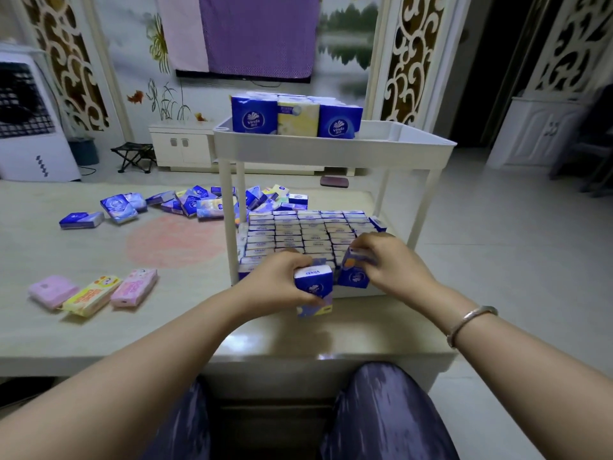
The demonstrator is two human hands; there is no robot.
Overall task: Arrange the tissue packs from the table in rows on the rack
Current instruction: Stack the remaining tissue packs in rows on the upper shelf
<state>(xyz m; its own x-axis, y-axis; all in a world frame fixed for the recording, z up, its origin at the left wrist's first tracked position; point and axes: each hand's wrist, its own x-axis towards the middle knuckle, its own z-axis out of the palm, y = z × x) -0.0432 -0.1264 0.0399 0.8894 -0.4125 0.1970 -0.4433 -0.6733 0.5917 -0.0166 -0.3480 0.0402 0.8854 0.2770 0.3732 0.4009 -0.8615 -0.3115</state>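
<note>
Our left hand (282, 280) held a blue pack (313, 282) and our right hand (391, 260) held another pack (355, 270), at the near edge of the rack's (331, 149) lower rows (308, 234). Pushing hard could have knocked those rows crooked.

**Two packs held at the rack's lower shelf**

The left hand (278, 280) grips a blue pack (313, 283) upright at the front edge of the rack (331, 149). The right hand (388, 260) holds a second blue pack (355, 272), tilted, just beside it. The lower shelf behind them carries packs in tight rows (305, 232); the top shelf holds larger packs (295, 116). On the table (99, 327), loose packs (199, 202) lie in a heap to the left, with three pink and yellow packs (94, 292) nearer.
</note>
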